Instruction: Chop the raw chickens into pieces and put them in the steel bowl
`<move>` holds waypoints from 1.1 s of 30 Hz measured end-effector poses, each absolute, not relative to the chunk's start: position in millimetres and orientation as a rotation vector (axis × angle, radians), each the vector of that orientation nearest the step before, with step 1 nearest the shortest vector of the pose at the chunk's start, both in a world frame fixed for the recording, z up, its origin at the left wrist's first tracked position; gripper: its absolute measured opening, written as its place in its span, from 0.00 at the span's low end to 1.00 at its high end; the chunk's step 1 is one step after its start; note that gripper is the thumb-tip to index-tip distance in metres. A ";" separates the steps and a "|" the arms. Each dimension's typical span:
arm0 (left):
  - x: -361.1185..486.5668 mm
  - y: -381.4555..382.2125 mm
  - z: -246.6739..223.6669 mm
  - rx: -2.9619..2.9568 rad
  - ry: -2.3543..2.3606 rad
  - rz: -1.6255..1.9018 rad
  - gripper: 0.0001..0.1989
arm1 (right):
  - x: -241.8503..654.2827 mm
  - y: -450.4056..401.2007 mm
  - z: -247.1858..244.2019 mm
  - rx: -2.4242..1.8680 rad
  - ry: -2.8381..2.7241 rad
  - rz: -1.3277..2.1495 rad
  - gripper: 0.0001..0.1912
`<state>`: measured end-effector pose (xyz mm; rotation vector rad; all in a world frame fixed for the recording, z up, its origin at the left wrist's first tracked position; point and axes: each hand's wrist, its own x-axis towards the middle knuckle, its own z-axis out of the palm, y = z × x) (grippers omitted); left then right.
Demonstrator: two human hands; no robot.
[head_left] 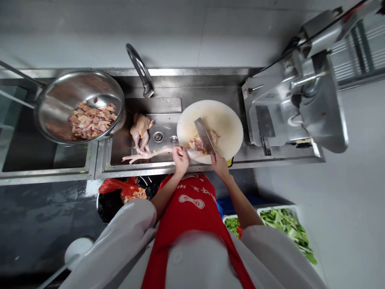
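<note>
My left hand [181, 159] is closed around a pale chicken leg [164, 151] at the near edge of the cutting board. The leg's foot end stretches left over the sink rim, and its thick end lies on the board. In my right hand [220, 165] is the handle of a cleaver [204, 135]. The broad blade slants away to the upper left, over the round white cutting board [224, 116]. Chopped chicken pieces [196, 143] lie on both sides of the blade. A whole plucked chicken [140, 127] rests in the sink, left of the board.
A large steel bowl [57, 120] of cut chicken stands at the left. A faucet [138, 66] rises behind the sink [120, 156]. A metal slicer [276, 108] stands right of the board. Below are a red plastic bag [116, 185] and a crate of leafy greens [287, 224].
</note>
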<state>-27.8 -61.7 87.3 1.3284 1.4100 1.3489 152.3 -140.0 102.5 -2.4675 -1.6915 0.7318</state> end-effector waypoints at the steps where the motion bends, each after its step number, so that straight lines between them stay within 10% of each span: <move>1: -33.1 -59.1 81.3 1.302 1.428 1.368 0.11 | 159.5 -139.2 101.9 -2.431 -1.681 0.744 0.23; 12: -27.1 -67.5 92.6 1.257 1.393 1.396 0.13 | 132.6 -130.1 170.9 -2.198 -1.386 0.209 0.24; 25: -58.9 -62.0 62.5 1.140 1.397 1.414 0.15 | 161.6 -146.0 92.8 -2.151 -0.961 1.079 0.19; 33: -42.0 -64.8 79.0 1.193 1.331 1.412 0.14 | 165.0 -124.9 208.2 -2.165 -1.127 0.117 0.25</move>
